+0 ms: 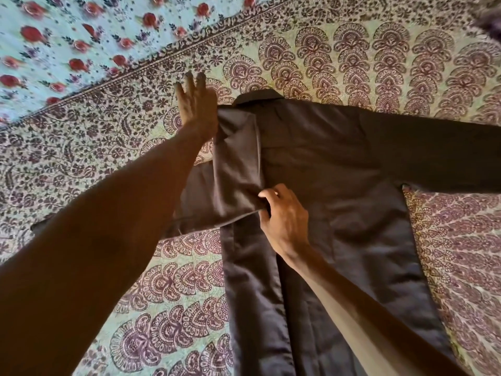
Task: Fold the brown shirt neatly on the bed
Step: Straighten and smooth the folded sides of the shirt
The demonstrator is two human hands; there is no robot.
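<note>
The brown shirt (325, 169) lies flat on the bed, collar at the far end and hem toward me. Its right sleeve stretches out to the right edge of the view. The left side is folded inward, forming a narrow flap over the back. My left hand (196, 104) rests flat with fingers spread beside the shirt's left shoulder, touching the fold's edge. My right hand (284, 215) pinches the lower corner of the folded flap near the shirt's middle. Part of the left sleeve is hidden under my left forearm.
The bed is covered with a pale green sheet (162, 280) printed with maroon paisley fans. A light blue cloth with red roses (67, 36) lies at the far left. A dark blurred object (488, 12) shows at the top right corner.
</note>
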